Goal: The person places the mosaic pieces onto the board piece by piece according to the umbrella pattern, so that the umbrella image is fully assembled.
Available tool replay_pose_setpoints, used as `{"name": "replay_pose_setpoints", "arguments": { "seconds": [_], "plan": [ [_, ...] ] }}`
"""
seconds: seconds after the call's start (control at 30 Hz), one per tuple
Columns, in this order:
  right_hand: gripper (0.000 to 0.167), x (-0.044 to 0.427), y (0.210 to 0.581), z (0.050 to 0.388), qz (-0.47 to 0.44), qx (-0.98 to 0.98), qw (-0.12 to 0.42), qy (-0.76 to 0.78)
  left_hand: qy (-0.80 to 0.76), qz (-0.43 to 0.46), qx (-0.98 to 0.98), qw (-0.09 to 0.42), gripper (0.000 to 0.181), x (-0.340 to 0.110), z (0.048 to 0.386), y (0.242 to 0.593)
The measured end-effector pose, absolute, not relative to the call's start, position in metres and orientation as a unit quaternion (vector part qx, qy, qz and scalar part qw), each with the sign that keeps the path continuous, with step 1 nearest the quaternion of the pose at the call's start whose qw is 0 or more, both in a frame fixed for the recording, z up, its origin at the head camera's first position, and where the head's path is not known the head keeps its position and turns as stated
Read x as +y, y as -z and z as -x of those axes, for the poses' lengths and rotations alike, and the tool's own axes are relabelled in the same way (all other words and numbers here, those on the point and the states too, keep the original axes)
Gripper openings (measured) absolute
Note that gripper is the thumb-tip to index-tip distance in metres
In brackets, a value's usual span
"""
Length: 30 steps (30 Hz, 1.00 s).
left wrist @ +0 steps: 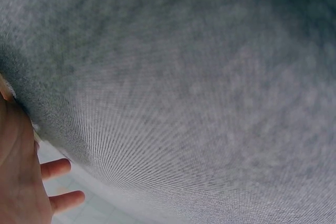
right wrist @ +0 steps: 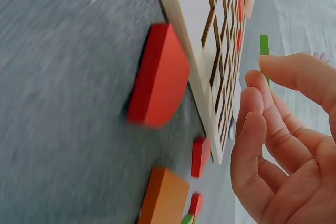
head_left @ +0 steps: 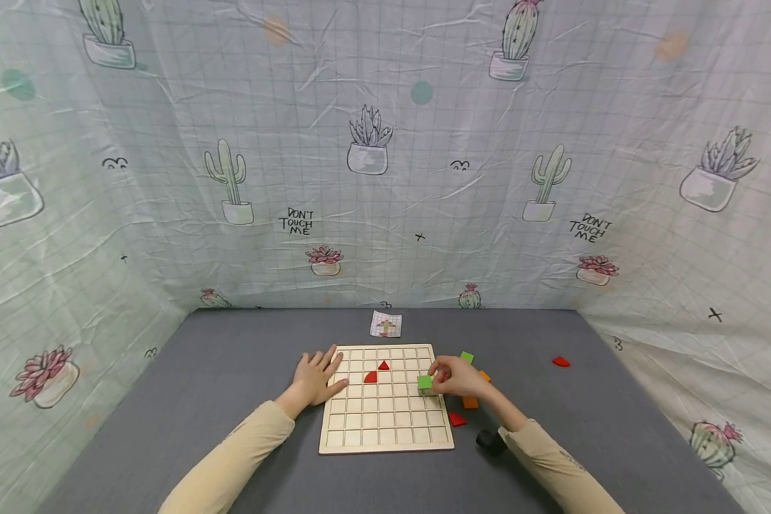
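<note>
My right hand (head_left: 452,376) pinches a green square tile (head_left: 425,383) over the right side of the wooden grid board (head_left: 385,440). In the right wrist view the green tile (right wrist: 264,45) shows edge-on between thumb and fingers of the hand (right wrist: 286,145). My left hand (head_left: 313,376) rests with spread fingers on the board's upper left edge. A red quarter-round piece (head_left: 370,377) and a small red triangle (head_left: 383,365) lie on the board. The left wrist view shows the left hand (left wrist: 23,171) at its lower left, fingers extended.
Right of the board lie a green piece (head_left: 467,357), orange pieces (head_left: 470,402) and a red piece (head_left: 457,419). Another red piece (head_left: 561,362) lies farther right. A printed card (head_left: 386,324) is behind the board. A black object (head_left: 490,442) sits by the right sleeve.
</note>
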State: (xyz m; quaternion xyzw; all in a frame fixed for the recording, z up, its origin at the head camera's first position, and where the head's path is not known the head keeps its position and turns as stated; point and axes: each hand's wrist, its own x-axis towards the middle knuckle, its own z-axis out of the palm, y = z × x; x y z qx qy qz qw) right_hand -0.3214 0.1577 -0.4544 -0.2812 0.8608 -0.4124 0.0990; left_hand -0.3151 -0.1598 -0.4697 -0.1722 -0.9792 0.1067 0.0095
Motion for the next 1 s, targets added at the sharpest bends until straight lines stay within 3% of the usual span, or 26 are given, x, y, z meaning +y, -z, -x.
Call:
{"name": "replay_pose_setpoints", "arguments": {
  "seconds": [1.0],
  "plan": [
    [0.021, 0.093, 0.454, 0.339, 0.210, 0.874, 0.124, 0.421, -0.109, 0.172, -0.979, 0.007, 0.064, -0.160, 0.315, 0.470]
  ]
}}
